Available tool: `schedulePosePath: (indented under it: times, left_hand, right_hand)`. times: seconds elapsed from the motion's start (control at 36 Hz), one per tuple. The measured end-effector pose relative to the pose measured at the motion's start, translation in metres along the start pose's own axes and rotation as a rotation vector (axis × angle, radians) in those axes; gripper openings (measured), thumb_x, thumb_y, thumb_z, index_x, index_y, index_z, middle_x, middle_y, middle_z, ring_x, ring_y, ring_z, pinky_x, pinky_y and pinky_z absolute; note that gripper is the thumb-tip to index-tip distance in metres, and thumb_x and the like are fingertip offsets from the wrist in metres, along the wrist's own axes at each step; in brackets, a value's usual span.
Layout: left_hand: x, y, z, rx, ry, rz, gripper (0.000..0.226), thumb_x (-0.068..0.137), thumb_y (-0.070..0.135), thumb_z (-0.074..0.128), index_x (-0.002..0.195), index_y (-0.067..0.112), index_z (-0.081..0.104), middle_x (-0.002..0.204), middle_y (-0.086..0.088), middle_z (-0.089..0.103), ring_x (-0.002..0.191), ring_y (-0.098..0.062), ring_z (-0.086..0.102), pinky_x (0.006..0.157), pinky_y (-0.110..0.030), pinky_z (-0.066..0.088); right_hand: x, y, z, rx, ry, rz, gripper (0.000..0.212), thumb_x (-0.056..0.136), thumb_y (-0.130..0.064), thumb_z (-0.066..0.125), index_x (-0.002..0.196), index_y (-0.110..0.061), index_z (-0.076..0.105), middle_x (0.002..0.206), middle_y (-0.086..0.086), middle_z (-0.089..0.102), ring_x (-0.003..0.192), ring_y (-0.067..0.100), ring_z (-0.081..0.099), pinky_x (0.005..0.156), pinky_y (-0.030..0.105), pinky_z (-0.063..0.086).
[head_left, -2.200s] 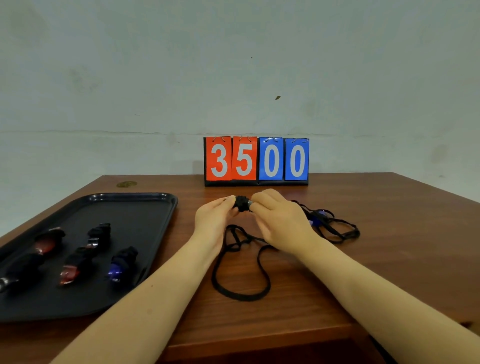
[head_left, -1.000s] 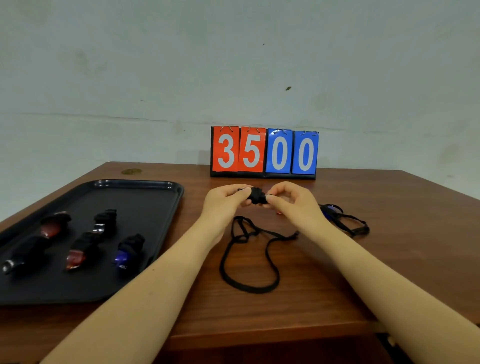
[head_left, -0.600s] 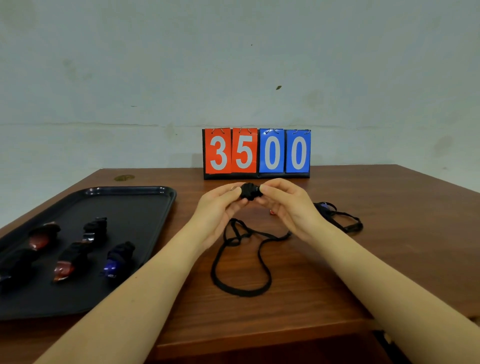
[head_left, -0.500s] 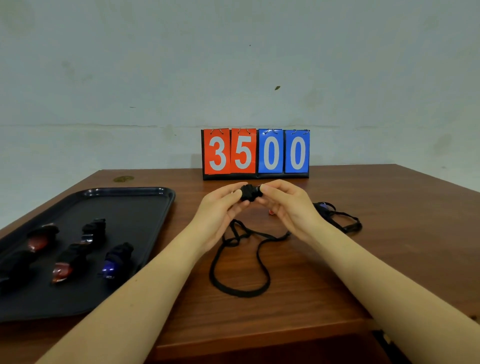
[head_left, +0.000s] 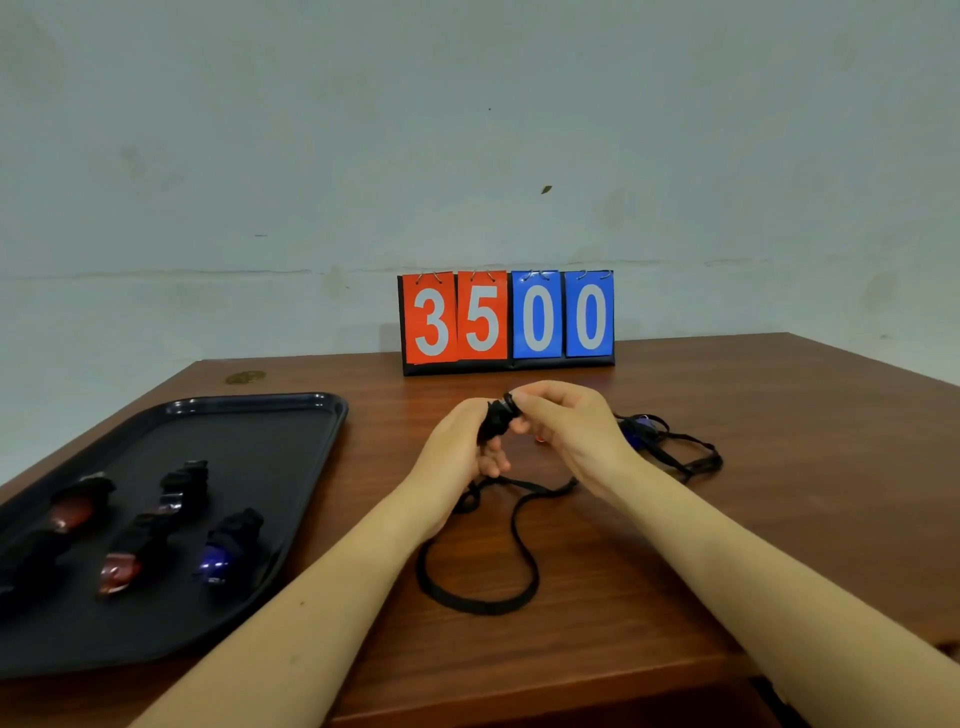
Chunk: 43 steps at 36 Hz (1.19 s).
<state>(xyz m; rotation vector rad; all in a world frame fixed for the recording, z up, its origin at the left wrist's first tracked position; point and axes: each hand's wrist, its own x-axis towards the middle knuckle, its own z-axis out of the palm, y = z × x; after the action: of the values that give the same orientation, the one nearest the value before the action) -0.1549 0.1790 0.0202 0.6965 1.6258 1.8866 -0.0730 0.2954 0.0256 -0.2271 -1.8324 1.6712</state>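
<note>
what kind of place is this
Likely a staged recording setup, not a home: plain wooden table against a bare wall, a flip scoreboard reading 3500, and a black tray of cord-wound items.

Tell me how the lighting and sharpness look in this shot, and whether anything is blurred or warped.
Head view: soft, even light, only a faint shadow beside the scoreboard, whose digits read sharp. Head view: small glare streaks on the far rim of the black tray. Head view: the wrapped bundles in the tray look smeared. Head view: wide-angle stretch swells the forearms toward the bottom edge.
</note>
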Motion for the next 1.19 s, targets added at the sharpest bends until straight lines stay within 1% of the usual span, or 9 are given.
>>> schedulePosePath:
  times: [0.11,0.22,0.39,0.53,0.69,0.83,0.94,1.06,1.19]
  left_hand:
    - [0.001,0.002,-0.001,0.031,0.025,-0.013,0.019,0.102,0.037,0.039,0.093,0.027,0.052,0.057,0.001,0.051,0.053,-0.015,0.051,0.054,-0.025,0.041]
    - [0.001,0.002,-0.002,0.046,0.04,-0.043,0.021,0.099,0.044,0.045,0.098,0.026,0.056,0.058,0.001,0.051,0.052,-0.014,0.052,0.053,-0.024,0.042]
    - [0.002,-0.002,-0.008,0.112,0.069,0.001,0.027,0.097,0.047,0.047,0.1,0.024,0.062,0.057,0.003,0.049,0.053,-0.01,0.051,0.051,-0.02,0.042]
    - [0.003,-0.001,-0.009,0.131,0.114,0.007,0.035,0.098,0.044,0.047,0.108,0.016,0.065,0.056,0.003,0.049,0.05,-0.008,0.049,0.051,-0.02,0.042]
    - [0.001,-0.001,-0.008,0.187,0.116,0.059,0.044,0.094,0.048,0.051,0.1,0.008,0.067,0.053,0.005,0.048,0.051,-0.009,0.047,0.052,-0.023,0.04]
    - [0.0,0.0,-0.007,0.253,0.133,0.073,0.03,0.094,0.048,0.051,0.093,0.02,0.062,0.063,0.002,0.052,0.057,-0.01,0.049,0.054,-0.022,0.042]
    - [0.0,-0.002,-0.007,0.308,0.144,0.093,0.026,0.095,0.048,0.05,0.094,0.024,0.059,0.071,0.001,0.056,0.062,-0.011,0.053,0.056,-0.023,0.042]
    - [-0.001,-0.002,-0.007,0.33,0.154,0.123,0.019,0.095,0.045,0.05,0.086,0.029,0.056,0.076,0.003,0.057,0.067,-0.011,0.054,0.058,-0.023,0.041]
    - [-0.002,-0.003,-0.006,0.34,0.162,0.158,0.02,0.095,0.042,0.05,0.085,0.027,0.057,0.075,0.002,0.057,0.069,-0.011,0.052,0.06,-0.024,0.043]
  right_hand:
    - [0.0,0.001,0.001,-0.006,-0.032,0.021,0.018,0.09,-0.005,0.06,0.105,-0.006,0.071,0.095,0.013,0.073,0.082,0.017,0.067,0.086,0.031,0.055]
    - [-0.001,0.001,0.003,-0.016,-0.052,0.031,0.018,0.09,-0.004,0.061,0.104,-0.007,0.071,0.094,0.013,0.073,0.082,0.018,0.067,0.088,0.034,0.055]
    - [-0.001,0.003,0.007,-0.127,-0.068,0.031,0.014,0.09,-0.011,0.063,0.102,-0.009,0.07,0.086,0.01,0.073,0.077,0.019,0.067,0.08,0.033,0.057]
    - [-0.001,0.004,0.01,-0.141,-0.065,0.08,0.015,0.089,-0.016,0.065,0.096,-0.004,0.069,0.081,0.01,0.071,0.071,0.018,0.067,0.071,0.026,0.058]
    - [-0.001,0.003,0.011,-0.168,-0.057,0.056,0.012,0.09,-0.015,0.064,0.094,-0.005,0.07,0.079,0.009,0.071,0.068,0.015,0.067,0.066,0.023,0.056]
    - [-0.002,0.003,0.012,-0.197,-0.058,0.058,0.012,0.092,-0.012,0.061,0.092,-0.003,0.07,0.082,0.017,0.071,0.065,0.016,0.065,0.064,0.023,0.056]
    - [-0.003,0.003,0.013,-0.247,-0.038,0.062,0.013,0.093,-0.009,0.058,0.09,-0.002,0.068,0.072,0.01,0.069,0.058,0.013,0.062,0.058,0.021,0.054]
    - [-0.001,0.003,0.014,-0.367,-0.015,0.052,0.01,0.092,-0.009,0.057,0.09,-0.006,0.067,0.074,0.009,0.07,0.06,0.015,0.063,0.058,0.02,0.053]
    - [-0.001,0.002,0.014,-0.442,-0.008,0.007,0.011,0.091,-0.008,0.058,0.084,-0.012,0.065,0.068,0.004,0.068,0.052,0.009,0.06,0.052,0.015,0.05]
